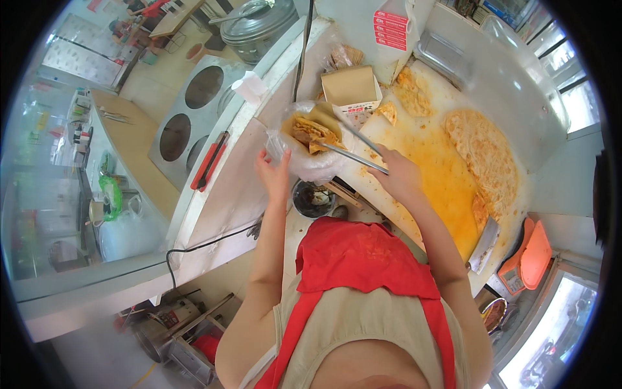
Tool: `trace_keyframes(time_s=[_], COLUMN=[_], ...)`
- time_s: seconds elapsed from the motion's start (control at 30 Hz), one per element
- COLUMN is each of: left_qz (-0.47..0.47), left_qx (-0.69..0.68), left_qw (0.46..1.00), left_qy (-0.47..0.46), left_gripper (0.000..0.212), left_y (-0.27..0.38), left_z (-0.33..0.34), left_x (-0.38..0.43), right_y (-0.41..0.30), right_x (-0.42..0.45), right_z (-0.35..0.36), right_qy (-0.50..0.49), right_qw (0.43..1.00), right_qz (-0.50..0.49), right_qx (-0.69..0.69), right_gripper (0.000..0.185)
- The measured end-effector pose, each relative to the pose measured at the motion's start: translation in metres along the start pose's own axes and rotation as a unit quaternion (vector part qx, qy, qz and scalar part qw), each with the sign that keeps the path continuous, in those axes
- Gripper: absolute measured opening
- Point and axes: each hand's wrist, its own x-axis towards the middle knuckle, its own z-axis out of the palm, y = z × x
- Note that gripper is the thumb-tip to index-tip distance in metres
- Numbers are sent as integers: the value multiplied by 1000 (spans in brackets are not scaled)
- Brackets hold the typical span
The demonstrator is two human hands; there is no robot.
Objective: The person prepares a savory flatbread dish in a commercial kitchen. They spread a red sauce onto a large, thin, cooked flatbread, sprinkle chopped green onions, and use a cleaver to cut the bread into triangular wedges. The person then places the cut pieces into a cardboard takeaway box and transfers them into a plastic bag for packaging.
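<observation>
My left hand (274, 172) is at the left edge of a clear plastic bag (311, 167), its thumb and fingers spread against the film. Inside the bag is a brown paper bag (324, 115) with cut pieces of flatbread (311, 132) in it. My right hand (398, 172) grips metal tongs (357, 159), whose tips reach into the bag at the flatbread. Right of the hand lies a cutting board (432, 185) stained orange with oil. A large round flatbread (486, 155) rests along its far right side, with a cleaver (485, 245) near its lower end.
An open cardboard box (352, 87) stands behind the bag. Below the bag is a dark bucket (313, 199). A red-handled tool (209, 160) lies on the left ledge. An orange scale (527, 257) is at the right. People sit far off at the upper left.
</observation>
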Motion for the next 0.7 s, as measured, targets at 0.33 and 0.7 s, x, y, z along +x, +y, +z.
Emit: trace_keyframes(time_s=[0.33,0.7], left_qz=[-135,-164], left_qx=[-498,-209], left_qw=[831,926], left_qy=[-207,-268], left_gripper=[12,19], left_y=[59,45], left_z=[-14,-76], left_x=[48,57], right_y=[106,38], right_x=[-18,113], right_z=[104,137], right_qy=[161,-11], right_qw=[943,895], right_qz=[291,240], right_qx=[-12,375], right_gripper=[62,34])
